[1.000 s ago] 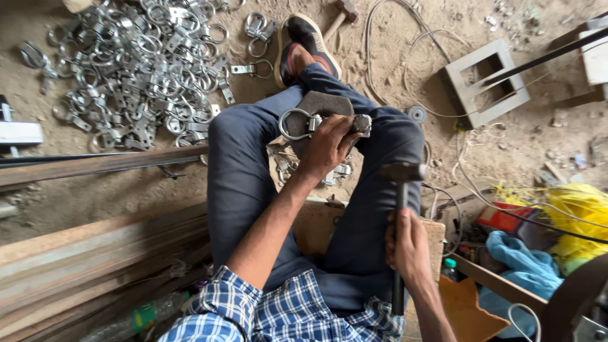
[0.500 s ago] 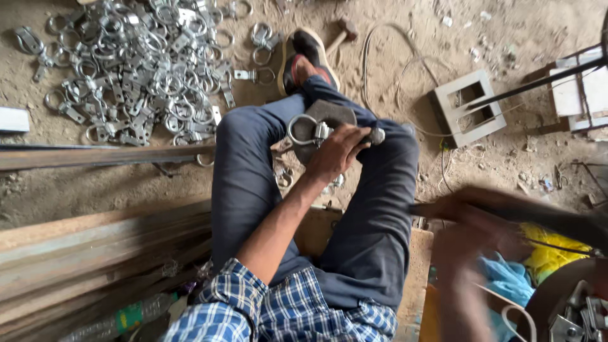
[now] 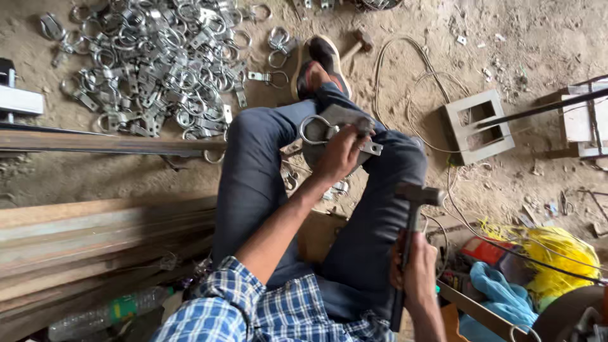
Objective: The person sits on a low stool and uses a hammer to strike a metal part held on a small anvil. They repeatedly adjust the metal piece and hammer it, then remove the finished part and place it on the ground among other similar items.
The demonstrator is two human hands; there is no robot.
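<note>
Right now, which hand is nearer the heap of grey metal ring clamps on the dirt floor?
Left. The left hand holds a ring clamp piece on the knees, right of the heap; the right hand grips a hammer farther back.

We sit over a sandy dirt floor [image 3: 506,38] in flat daylight. At ten o'clock lies a heap of metal rings [image 3: 152,63]; at eight, long steel bars [image 3: 95,234]; at two, a grey frame [image 3: 478,126]; at four, yellow cord [image 3: 560,256].
</note>
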